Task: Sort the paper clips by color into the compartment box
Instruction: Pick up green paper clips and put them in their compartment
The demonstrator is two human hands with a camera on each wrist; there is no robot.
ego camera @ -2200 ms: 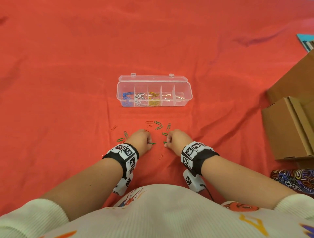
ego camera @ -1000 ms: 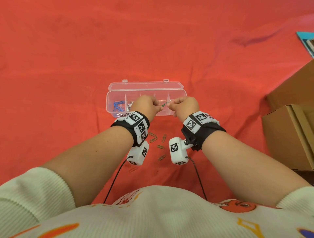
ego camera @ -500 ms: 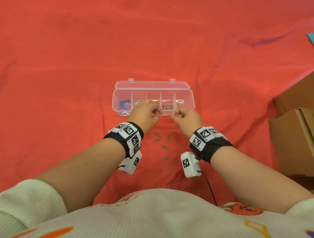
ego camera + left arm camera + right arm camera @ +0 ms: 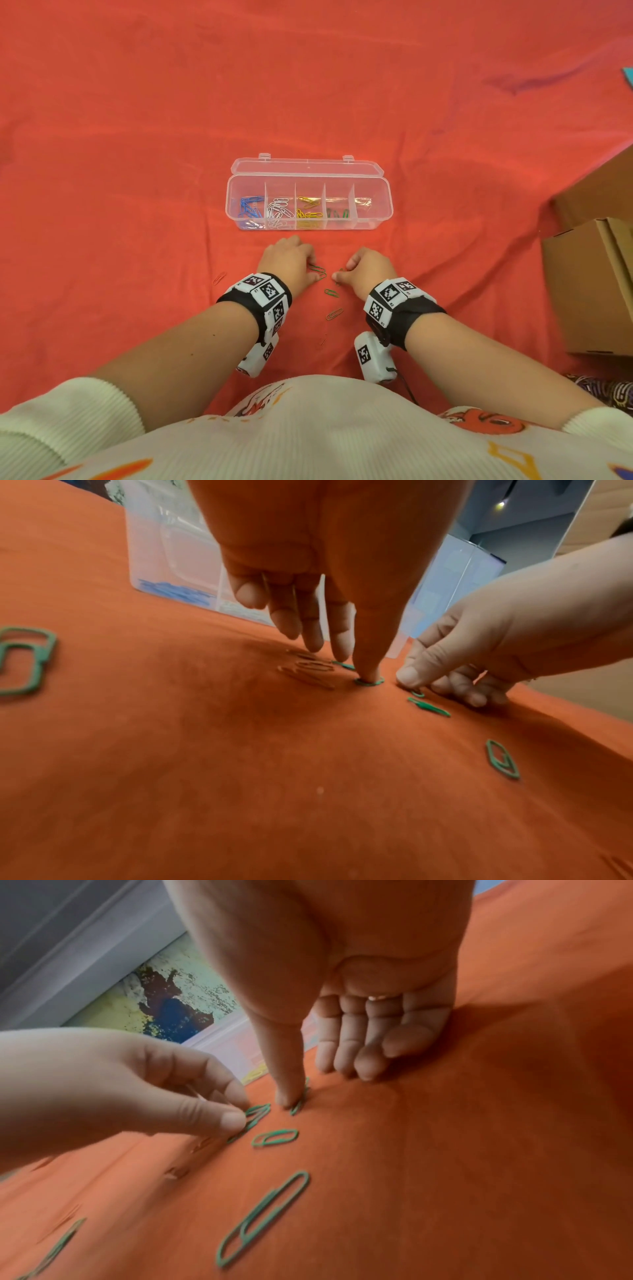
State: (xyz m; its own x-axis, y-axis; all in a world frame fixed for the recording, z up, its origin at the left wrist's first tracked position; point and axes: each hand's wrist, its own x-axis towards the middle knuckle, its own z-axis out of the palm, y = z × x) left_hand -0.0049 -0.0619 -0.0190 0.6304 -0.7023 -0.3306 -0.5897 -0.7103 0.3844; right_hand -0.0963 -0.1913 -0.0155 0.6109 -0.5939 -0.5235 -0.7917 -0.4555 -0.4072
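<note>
A clear compartment box (image 4: 386,192) stands open on the red cloth; from its left, compartments hold blue, white, yellow and green clips (image 4: 337,213). My left hand (image 4: 291,260) is down on the cloth in front of it, thumb and forefinger pinching a green paper clip (image 4: 369,681) that lies flat. Close to its right, my right hand (image 4: 366,267) has its thumb (image 4: 289,1096) on another green clip (image 4: 298,1104), with curled fingers just beyond it. Loose green clips (image 4: 331,293) lie between the wrists. Red clips (image 4: 219,278) are hard to see on the cloth.
Cardboard boxes (image 4: 589,284) stand at the right edge, with a patterned object (image 4: 603,390) below them. Bare red cloth (image 4: 137,171) stretches left of and behind the compartment box. My wrist cameras hang low over the cloth near my body.
Both hands carried green clips up to the box, dropped them in the fourth compartment, then drew back down to the loose clips on the cloth.
</note>
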